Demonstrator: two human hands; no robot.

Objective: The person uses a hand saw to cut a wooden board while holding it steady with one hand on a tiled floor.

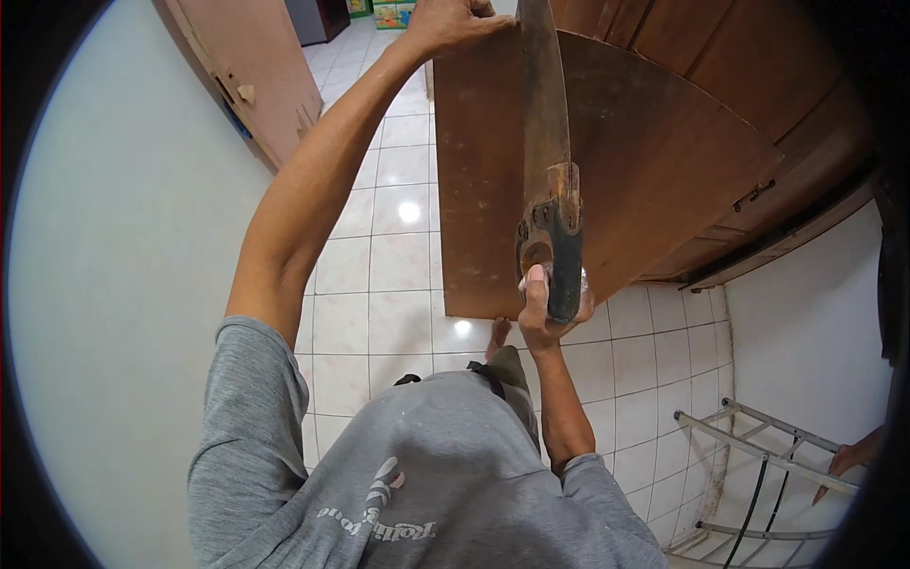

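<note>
My right hand (557, 318) is closed round the black handle of a handsaw (545, 114). The saw's long, brownish metal blade points away from me, up to the top of the view. Beneath it stands a large brown wooden board (479, 190), its lower edge near the floor tiles. At the board's far upper edge my left hand (455, 21) grips it, fingers curled, the thumb side close to the blade. The top of the picture cuts off part of that hand and the blade's tip.
A brown panelled door (758, 104) with a metal latch stands behind the board at the right. An aluminium ladder (758, 446) leans at the lower right, with another person's hand (848, 462) by it. A worn pinkish door (251, 76) is at the left, beside a white wall (123, 284).
</note>
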